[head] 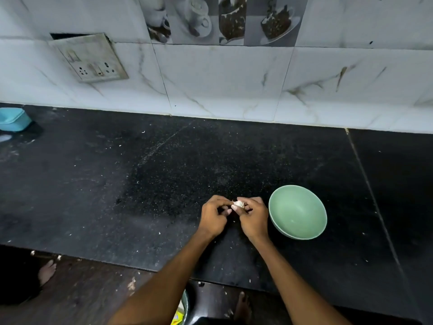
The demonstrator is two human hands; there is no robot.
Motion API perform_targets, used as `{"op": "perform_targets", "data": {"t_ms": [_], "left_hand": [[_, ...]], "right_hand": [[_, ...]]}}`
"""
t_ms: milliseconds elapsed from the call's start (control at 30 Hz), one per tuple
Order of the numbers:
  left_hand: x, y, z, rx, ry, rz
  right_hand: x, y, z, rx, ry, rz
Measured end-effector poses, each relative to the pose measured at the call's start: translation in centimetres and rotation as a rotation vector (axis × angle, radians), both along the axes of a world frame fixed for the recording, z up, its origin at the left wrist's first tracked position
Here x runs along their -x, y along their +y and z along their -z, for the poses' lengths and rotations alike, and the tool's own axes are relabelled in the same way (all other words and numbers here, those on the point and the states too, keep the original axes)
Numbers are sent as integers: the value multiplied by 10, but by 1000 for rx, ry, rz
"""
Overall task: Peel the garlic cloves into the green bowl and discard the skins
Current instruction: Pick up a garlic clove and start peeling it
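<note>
Taking the green bowl (pixel 297 212) as the landmark and reading from the left: the left hand (pixel 214 215) sits farthest from the bowl, its fingers curled inward toward the right, the tips meeting the garlic (pixel 238 204) from that side. The garlic lies between the two hands, pinched at their fingertips, to the left of the bowl's rim and about level with its far half, held over the black counter (pixel 117 184) rather than over the bowl. The right hand (pixel 254 216) is the nearer hand to the bowl, almost touching its left rim; its fingers are curled too, thumb and forefinger closed on the garlic. Both hands therefore hold it in a pinch, neither hanging slack. The garlic shows as a small pale, whitish lump with a brownish scrap of papery skin at its left edge; its long axis is too small to read, and I cannot tell how much skin remains. The bowl looks empty inside. Judging from this, a peeled clove needs only a short carry rightward by the right hand to drop in.
</note>
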State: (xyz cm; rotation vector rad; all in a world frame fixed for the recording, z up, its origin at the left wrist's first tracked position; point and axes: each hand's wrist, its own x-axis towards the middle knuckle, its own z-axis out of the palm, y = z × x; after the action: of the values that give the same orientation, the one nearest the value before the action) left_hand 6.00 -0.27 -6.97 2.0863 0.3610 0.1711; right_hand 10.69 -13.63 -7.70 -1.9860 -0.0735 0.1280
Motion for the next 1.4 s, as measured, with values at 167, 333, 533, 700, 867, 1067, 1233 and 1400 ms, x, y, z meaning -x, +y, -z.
{"op": "perform_targets", "data": {"t_ms": [167,333,533,700,867,1067,1233,1400], "left_hand": [[-3,0,8,21,-39,-12],[-6,3,6,36,-3,-18],[-7,3,5,-21,37,7],[-8,13,11,28,-29,62],[-9,13,12,44,19,72],[-5,8,13,-73,34,115],[-3,18,14,45,2,88],[5,19,17,37,-51,49]], "right_hand": [[-8,4,10,-84,150,-8],[-11,4,14,-49,137,-55],[-14,6,6,-1,152,-71],[-14,6,-2,9,196,-67],[-9,6,-9,113,179,-121],[2,10,-20,-58,306,-75],[8,13,-11,129,119,-18],[18,14,-10,293,23,-37]]}}
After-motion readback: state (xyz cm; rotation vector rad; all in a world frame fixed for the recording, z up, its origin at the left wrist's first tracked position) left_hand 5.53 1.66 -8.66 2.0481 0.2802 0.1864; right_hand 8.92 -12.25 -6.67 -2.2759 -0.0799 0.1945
